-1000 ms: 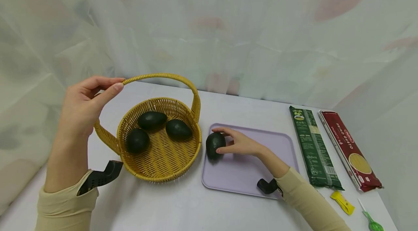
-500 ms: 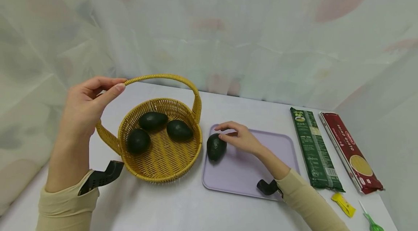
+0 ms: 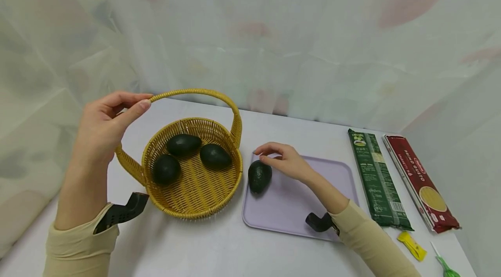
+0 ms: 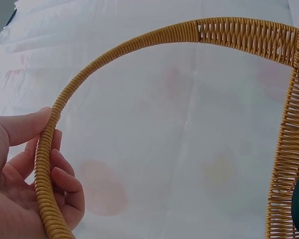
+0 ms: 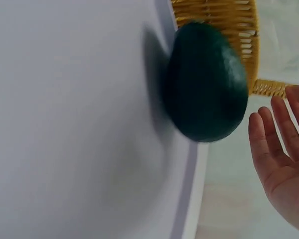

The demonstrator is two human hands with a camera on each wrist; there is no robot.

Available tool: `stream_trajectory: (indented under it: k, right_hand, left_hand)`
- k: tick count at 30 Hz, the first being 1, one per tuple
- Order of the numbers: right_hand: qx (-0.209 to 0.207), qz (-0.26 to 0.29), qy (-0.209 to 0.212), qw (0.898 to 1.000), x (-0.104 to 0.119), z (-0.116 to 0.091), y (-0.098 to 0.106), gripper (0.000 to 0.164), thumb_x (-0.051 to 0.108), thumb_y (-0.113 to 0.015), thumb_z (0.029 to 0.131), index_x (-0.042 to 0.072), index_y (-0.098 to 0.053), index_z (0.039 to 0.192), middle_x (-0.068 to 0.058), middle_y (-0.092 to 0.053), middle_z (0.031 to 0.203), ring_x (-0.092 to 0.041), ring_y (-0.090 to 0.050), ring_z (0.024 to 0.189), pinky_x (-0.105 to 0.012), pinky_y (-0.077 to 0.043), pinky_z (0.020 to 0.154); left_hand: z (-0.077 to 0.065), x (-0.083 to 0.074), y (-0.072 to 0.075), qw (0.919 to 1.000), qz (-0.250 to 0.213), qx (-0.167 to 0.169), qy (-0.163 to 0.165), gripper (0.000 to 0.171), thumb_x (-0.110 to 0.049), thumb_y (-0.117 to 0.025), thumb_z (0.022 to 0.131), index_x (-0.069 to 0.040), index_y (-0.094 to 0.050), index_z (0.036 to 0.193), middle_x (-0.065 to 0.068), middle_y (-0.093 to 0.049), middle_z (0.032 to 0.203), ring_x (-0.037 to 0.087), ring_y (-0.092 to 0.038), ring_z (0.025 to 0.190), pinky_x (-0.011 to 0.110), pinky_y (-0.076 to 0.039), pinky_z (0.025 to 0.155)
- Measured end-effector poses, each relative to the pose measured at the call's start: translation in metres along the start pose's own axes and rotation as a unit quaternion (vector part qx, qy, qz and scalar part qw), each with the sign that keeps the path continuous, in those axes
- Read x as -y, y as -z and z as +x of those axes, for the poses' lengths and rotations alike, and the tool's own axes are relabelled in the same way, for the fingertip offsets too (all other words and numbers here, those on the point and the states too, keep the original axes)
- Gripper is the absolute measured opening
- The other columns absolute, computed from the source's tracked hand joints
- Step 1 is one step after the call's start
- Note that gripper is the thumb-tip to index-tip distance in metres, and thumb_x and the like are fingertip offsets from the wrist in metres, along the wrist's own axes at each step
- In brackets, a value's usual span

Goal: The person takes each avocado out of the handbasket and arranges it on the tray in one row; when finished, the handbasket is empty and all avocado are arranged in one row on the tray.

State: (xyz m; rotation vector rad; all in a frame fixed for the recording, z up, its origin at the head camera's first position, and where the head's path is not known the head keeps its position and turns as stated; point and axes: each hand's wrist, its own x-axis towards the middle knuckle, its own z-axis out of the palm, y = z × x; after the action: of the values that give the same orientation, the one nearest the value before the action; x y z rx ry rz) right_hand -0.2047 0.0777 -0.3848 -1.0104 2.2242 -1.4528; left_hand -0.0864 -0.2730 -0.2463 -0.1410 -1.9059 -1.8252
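Note:
My left hand [image 3: 103, 122] grips the arched handle [image 4: 46, 184] of a yellow wicker basket [image 3: 192, 198], thumb on one side and curled fingers on the other. Three dark green avocados lie in the basket: one at the back [image 3: 183, 144], one at the left [image 3: 166, 169] and one at the right [image 3: 215, 156]. Another avocado [image 3: 259, 177] lies at the left end of a lilac tray [image 3: 297, 207]. Just above and behind it is my right hand [image 3: 285, 161], fingers loosely bent and holding nothing; the right wrist view shows a gap between the fingers [image 5: 269, 137] and the avocado [image 5: 207, 82].
Right of the tray lie a green spaghetti packet [image 3: 379, 179] and a red spaghetti box [image 3: 420, 181]. A small yellow wrapped packet [image 3: 412, 245] and a green lollipop-like item [image 3: 446, 266] are near the front right. A pale patterned curtain [image 3: 297, 51] hangs behind the table.
My right hand has let go of the avocado on the tray and lifted slightly away from it, toward the back. The left hand still holds the basket handle.

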Motion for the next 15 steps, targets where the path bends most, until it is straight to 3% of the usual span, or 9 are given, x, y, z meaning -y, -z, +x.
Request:
stream_trajectory:
  k: [4, 9, 15]
  right_hand:
    - [0.030, 0.005, 0.013, 0.999, 0.014, 0.007, -0.004, 0.023, 0.017, -0.063, 0.096, 0.013, -0.068, 0.119, 0.003, -0.067, 0.115, -0.014, -0.060, 0.106, -0.032, -0.051, 0.088]
    - [0.089, 0.009, 0.060, 0.994, 0.033, 0.019, -0.013, 0.029, 0.010, -0.062, 0.096, 0.005, -0.063, 0.124, -0.005, -0.064, 0.123, -0.023, -0.061, 0.109, -0.031, -0.051, 0.090]
    - [0.127, -0.017, 0.089, 0.988, 0.054, 0.035, -0.024, 0.030, 0.010, -0.063, 0.095, 0.009, -0.061, 0.126, -0.003, -0.063, 0.120, -0.028, -0.058, 0.111, -0.036, -0.050, 0.093]
  left_hand:
    - [0.000, -0.001, 0.000, 1.0000, 0.008, -0.002, 0.001, 0.009, 0.000, -0.071, 0.087, 0.001, -0.074, 0.096, 0.002, -0.074, 0.098, 0.015, -0.058, 0.093, 0.016, -0.046, 0.077]
    - [0.000, -0.002, 0.000, 0.9998, 0.019, -0.002, 0.000, 0.010, -0.002, -0.071, 0.087, 0.001, -0.074, 0.097, 0.002, -0.073, 0.098, 0.015, -0.058, 0.092, 0.016, -0.046, 0.076]
    - [0.001, -0.001, -0.001, 0.9999, 0.015, 0.000, 0.005, 0.011, 0.001, -0.070, 0.087, 0.002, -0.074, 0.097, -0.002, -0.074, 0.097, 0.013, -0.059, 0.092, 0.015, -0.045, 0.077]
